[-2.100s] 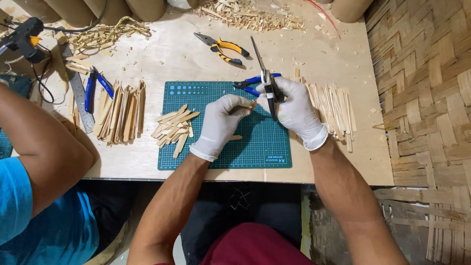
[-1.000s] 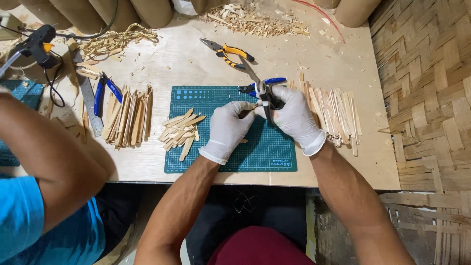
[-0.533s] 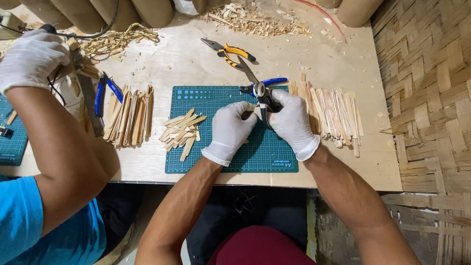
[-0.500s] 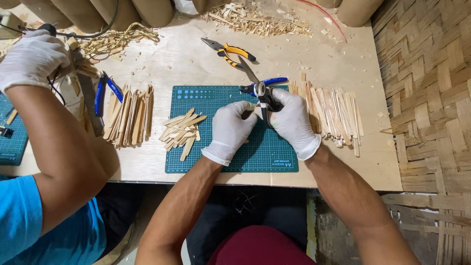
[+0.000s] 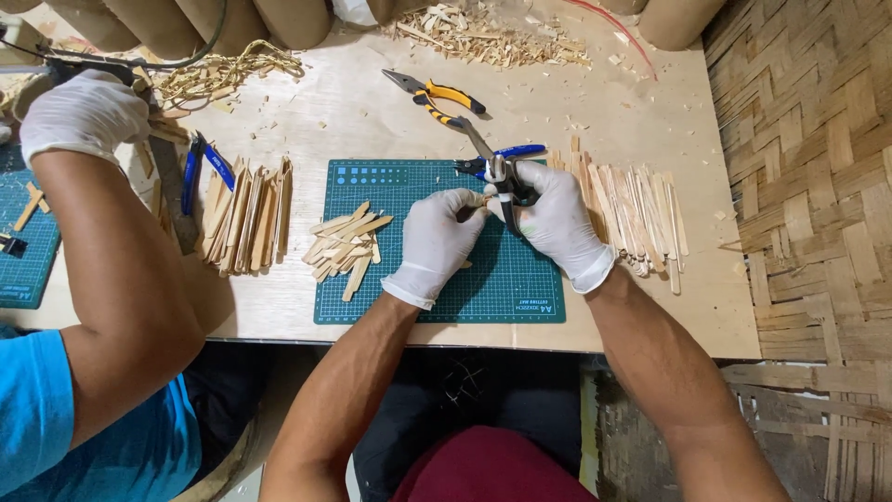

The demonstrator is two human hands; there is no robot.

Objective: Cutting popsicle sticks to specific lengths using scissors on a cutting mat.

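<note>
Two people at one plywood table (image 5: 307,112), seen from above. Far left: co-worker in blue shirt, arm (image 5: 121,279) stretched up the table, white-gloved hand (image 5: 84,116) closed over sth at the top-left corner; can't tell what. A second green cutting mat (image 5: 28,251) sits under that arm at the left edge w/ a few small wood bits on it. Just right of the arm: blue-handled pliers (image 5: 200,167) lying on the table, then a fanned stack of flat wood sticks (image 5: 249,221).

Centre: green cutting mat (image 5: 418,297) w/ a loose pile of short cut sticks (image 5: 346,246) on its left part. Left hand (image 5: 435,244), white glove, over the mat's middle, fingers pinched on a small stick piece (image 5: 477,200) held up to the cutter. Right hand (image 5: 557,223), also gloved, wrapped shut round the blue-handled snips (image 5: 497,172), touching the left hand; blades angle up and left, past the mat's top edge. Above them, orange-handled pliers (image 5: 437,93) lie on bare table, near a heap of wood shavings (image 5: 483,33) at the top edge.

Right: row of long sticks (image 5: 641,209) just beside the right hand, off the mat. Further right, woven bamboo floor (image 5: 808,186).
</note>
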